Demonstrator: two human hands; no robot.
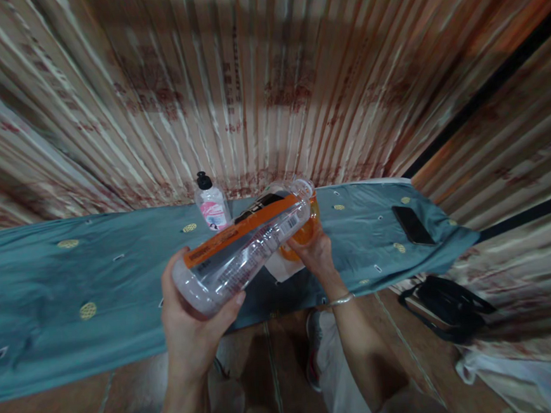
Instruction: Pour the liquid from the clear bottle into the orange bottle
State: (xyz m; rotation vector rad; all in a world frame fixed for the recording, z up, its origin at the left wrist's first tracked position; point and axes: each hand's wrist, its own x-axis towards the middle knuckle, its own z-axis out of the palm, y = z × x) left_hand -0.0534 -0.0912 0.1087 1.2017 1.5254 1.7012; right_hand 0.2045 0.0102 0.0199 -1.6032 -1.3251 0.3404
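Observation:
My left hand [192, 324] is wrapped round the base of a clear plastic bottle [245, 247] with an orange and black label. The bottle is tipped nearly flat, its open neck pointing away toward an orange cup [301, 233]. My right hand [314, 251] grips that orange cup just under the bottle's mouth; a thin bracelet sits on that wrist. Both are held above a white paper [280, 266] lying on a teal cloth [72, 292] that covers a long table.
A small white bottle [212, 206] with a black cap and pink label stands at the table's far edge. A dark phone [413, 224] lies on the cloth at the right. A black bag [448, 307] sits on the floor right. Striped curtains hang behind.

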